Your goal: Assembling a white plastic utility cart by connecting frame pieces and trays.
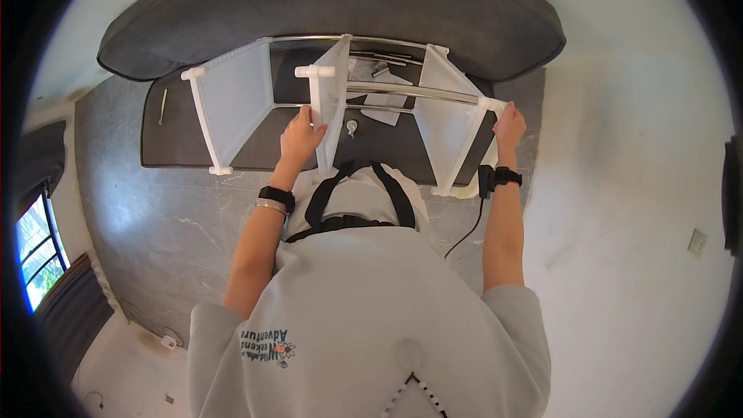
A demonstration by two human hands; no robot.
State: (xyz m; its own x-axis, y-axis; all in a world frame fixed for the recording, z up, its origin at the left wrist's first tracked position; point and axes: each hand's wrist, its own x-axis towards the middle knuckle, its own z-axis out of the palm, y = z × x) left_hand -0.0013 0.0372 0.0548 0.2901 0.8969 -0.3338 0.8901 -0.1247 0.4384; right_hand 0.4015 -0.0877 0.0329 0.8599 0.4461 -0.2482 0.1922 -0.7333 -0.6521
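Observation:
A partly tubed shelf rack lies on its side on the dark grey seat, with white panels joined by shiny metal tubes. My left hand is closed around the near edge of the middle shelf panel, its thumb on the panel's right side. At the rack's right end, my right hand grips the upper corner of the right shelf panel; its fingers are partly hidden. The left shelf panel stands tilted, and no tube shows in its near upper corner socket.
Behind the rack rises a grey sofa back. Paper sheets, loose metal tubes and a small white item lie on the seat. A thin stick-like tool is at left. A black cable hangs from the right wrist.

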